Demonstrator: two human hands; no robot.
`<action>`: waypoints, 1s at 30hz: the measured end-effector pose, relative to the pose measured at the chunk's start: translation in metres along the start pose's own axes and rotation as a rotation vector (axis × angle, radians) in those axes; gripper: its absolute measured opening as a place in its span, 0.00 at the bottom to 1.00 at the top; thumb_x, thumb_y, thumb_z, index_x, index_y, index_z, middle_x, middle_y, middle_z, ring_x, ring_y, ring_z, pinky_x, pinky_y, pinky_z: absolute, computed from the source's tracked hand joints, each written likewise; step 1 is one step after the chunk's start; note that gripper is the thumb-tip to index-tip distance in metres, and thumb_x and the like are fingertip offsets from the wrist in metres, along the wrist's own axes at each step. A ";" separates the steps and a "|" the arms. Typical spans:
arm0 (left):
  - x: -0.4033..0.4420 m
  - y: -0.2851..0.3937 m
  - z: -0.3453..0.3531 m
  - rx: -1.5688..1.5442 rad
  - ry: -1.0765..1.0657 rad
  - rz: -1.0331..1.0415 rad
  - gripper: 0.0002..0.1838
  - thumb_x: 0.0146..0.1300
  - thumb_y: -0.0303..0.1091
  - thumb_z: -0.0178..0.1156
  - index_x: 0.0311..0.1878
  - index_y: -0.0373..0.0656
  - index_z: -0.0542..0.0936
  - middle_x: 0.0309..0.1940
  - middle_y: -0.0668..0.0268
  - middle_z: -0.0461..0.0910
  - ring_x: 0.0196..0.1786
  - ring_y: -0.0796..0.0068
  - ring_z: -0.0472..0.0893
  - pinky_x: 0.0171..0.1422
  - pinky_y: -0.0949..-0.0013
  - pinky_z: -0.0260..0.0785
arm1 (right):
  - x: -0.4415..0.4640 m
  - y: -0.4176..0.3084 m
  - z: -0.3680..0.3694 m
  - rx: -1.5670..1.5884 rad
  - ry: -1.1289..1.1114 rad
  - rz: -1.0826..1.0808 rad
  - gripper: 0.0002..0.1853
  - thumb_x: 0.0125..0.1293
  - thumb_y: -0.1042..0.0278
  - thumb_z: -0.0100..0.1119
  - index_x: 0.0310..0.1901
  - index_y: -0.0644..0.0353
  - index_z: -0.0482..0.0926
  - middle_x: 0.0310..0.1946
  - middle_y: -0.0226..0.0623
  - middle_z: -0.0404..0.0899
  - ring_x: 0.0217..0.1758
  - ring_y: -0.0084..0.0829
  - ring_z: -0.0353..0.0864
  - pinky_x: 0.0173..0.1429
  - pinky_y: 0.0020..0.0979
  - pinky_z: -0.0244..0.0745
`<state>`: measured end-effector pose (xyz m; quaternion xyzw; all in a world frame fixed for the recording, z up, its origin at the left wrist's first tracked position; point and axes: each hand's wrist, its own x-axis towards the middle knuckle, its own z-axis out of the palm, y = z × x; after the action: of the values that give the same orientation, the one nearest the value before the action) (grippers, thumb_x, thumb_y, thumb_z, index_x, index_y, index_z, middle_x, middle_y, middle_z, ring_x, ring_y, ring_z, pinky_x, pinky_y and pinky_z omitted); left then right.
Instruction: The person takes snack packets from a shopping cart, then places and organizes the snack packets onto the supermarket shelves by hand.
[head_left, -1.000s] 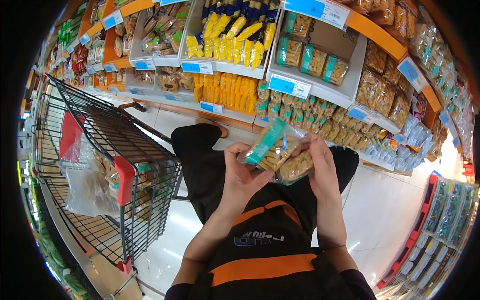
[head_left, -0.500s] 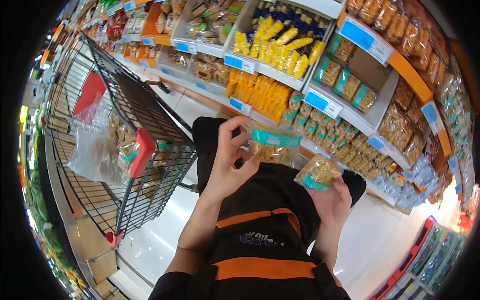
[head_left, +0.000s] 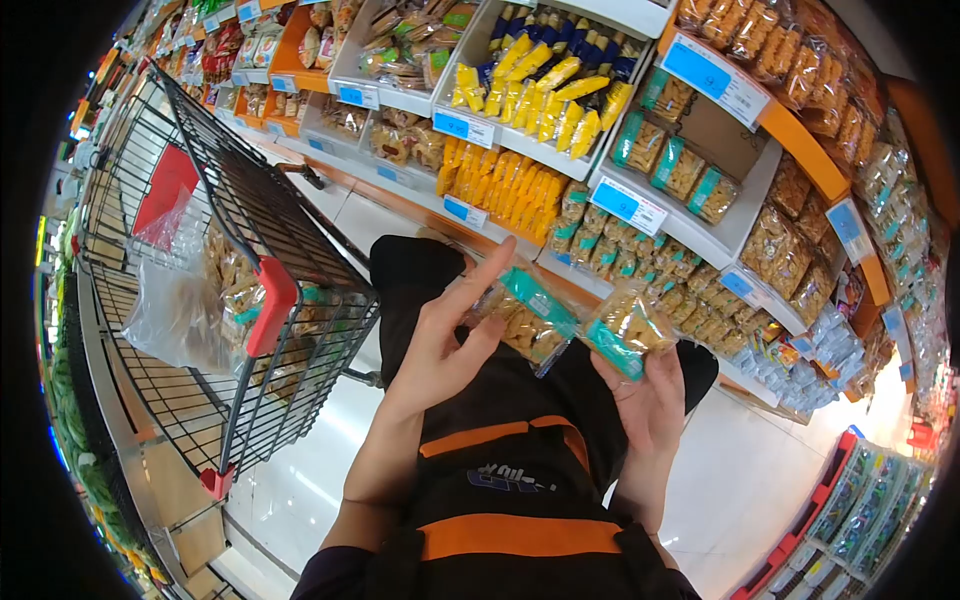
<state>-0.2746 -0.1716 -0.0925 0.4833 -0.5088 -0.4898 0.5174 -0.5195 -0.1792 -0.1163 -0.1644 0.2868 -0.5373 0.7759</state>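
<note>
My left hand grips one end of a clear snack packet, its index finger stretched out along the top. A teal band crosses this packet, and light brown pieces show through the plastic. Closed on a second snack packet with the same teal band, my right hand holds it from below. The two packets are tilted, their near ends close together; I cannot tell whether they touch. Both are above my lap, in front of the black apron with orange trim.
On my left stands a wire shopping cart with a red corner piece and a plastic bag inside. Ahead, a shelf tray holds similar teal-banded packets. Yellow packets fill the neighbouring tray. Stacked plastic boxes are at lower right.
The left packet has tilted, its right end now lower. My right hand has turned its packet more upright and moved it closer to the left one. The view has shifted slightly.
</note>
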 end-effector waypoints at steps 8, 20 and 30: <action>0.003 0.001 0.003 0.000 -0.006 0.025 0.33 0.60 0.15 0.48 0.72 0.37 0.63 0.68 0.59 0.69 0.59 0.81 0.71 0.54 0.80 0.66 | 0.000 -0.005 0.003 -0.028 -0.016 0.014 0.30 0.67 0.76 0.56 0.68 0.55 0.56 0.66 0.48 0.64 0.69 0.46 0.68 0.69 0.54 0.68; -0.002 0.002 0.003 0.024 0.011 -0.166 0.35 0.60 0.15 0.47 0.74 0.38 0.60 0.64 0.63 0.70 0.59 0.81 0.71 0.60 0.79 0.63 | -0.001 -0.007 0.010 -0.284 -0.029 -0.073 0.39 0.57 0.88 0.57 0.69 0.58 0.55 0.64 0.42 0.64 0.69 0.41 0.67 0.69 0.47 0.69; 0.002 -0.004 0.009 0.120 0.091 -0.123 0.34 0.62 0.25 0.49 0.74 0.46 0.62 0.38 0.76 0.71 0.33 0.88 0.66 0.35 0.83 0.59 | 0.000 -0.012 0.016 -0.584 -0.054 -0.222 0.35 0.62 0.87 0.57 0.69 0.58 0.59 0.62 0.37 0.66 0.64 0.27 0.68 0.62 0.26 0.69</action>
<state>-0.2832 -0.1734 -0.0960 0.5652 -0.4827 -0.4669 0.4791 -0.5186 -0.1842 -0.0970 -0.4250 0.3886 -0.5090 0.6398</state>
